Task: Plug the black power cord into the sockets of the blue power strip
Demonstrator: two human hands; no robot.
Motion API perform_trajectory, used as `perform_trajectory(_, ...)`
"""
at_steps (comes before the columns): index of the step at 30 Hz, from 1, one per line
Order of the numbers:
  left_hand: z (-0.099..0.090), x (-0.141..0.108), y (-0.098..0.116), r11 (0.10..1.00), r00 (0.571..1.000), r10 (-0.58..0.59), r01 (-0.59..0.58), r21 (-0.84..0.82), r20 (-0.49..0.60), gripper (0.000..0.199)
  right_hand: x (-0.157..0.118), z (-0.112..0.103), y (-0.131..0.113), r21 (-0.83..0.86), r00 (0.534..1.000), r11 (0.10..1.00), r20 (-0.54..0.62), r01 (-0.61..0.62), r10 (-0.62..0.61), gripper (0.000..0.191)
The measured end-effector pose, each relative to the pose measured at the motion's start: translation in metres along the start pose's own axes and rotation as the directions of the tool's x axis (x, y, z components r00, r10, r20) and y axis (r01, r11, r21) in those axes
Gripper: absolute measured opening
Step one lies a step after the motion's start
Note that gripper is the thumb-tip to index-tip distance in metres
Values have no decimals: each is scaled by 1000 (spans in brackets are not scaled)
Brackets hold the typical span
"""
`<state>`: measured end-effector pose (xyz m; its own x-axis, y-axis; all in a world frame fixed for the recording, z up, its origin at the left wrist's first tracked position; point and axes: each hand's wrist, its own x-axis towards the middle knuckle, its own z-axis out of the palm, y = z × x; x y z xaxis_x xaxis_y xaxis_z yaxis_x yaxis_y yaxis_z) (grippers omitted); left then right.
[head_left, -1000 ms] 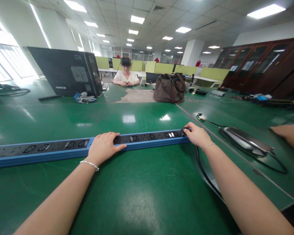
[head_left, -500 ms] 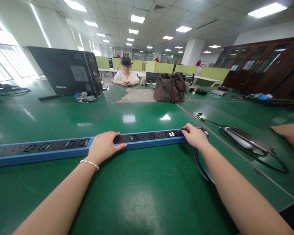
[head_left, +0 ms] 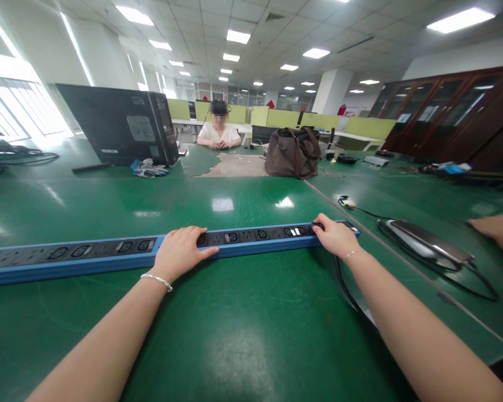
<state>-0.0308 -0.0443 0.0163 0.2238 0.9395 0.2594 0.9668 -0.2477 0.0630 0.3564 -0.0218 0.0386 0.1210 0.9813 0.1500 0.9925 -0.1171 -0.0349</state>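
A long blue power strip (head_left: 251, 248) with a black face of several sockets lies across the green table. My left hand (head_left: 179, 250) grips it near the middle, fingers over the top and thumb along the front side. Close to the strip's right end, my right hand (head_left: 335, 235) pinches a black plug (head_left: 316, 226) at a socket; my fingers hide most of it, so how far in it sits cannot be seen. A black cable (head_left: 344, 285) runs below my right wrist toward the table's near side.
To the right lies a silver-and-black device (head_left: 430, 243) with a cable, near another person's hand (head_left: 497, 230). Farther back are a black computer case (head_left: 113, 125), gloves (head_left: 150, 168) and a brown bag (head_left: 291, 153). A person (head_left: 218, 134) sits across the table (head_left: 218, 346).
The whole view has shifted slightly. Both hands keep their places on the strip and plug, with no clear movement between them.
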Motion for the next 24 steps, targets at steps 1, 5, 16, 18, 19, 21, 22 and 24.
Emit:
perform_trajectory(1, 0, 0, 0, 1000, 1000, 0, 0, 2, 2, 67, 1, 0, 1, 10, 1000, 1000, 5, 5, -5, 29)
perform_trajectory(5, -1, 0, 0, 1000, 1000, 3, -3, 4, 7, 67, 2, 2, 3, 58, 1000, 998, 14, -6, 6, 27)
perform_trajectory(16, 0, 1, -2, 1000, 1000, 23, -23, 12, 3, 68, 2, 10, 8, 235, 998, 971, -32, -47, 56, 27)
perform_trajectory(18, 0, 1, -2, 1000, 1000, 30, -30, 8, 8, 69, 3, 12, 10, 264, 998, 964, -42, -36, 49, 27)
perform_trajectory(19, 0, 1, -2, 999, 999, 33, -33, 6, 12, 69, 3, 13, 12, 277, 998, 960, -47, -27, 42, 26)
perform_trajectory(21, 0, 1, -3, 999, 999, 37, -37, 7, 15, 69, 3, 15, 14, 303, 997, 953, -67, -6, 28, 27)
perform_trajectory(22, 0, 1, -3, 999, 999, 36, -36, 8, 15, 69, 3, 17, 15, 315, 996, 949, -81, 5, 22, 27)
perform_trajectory(24, 1, 1, -3, 999, 999, 34, -34, 9, 11, 69, 3, 19, 17, 341, 994, 940, -111, 21, 18, 27)
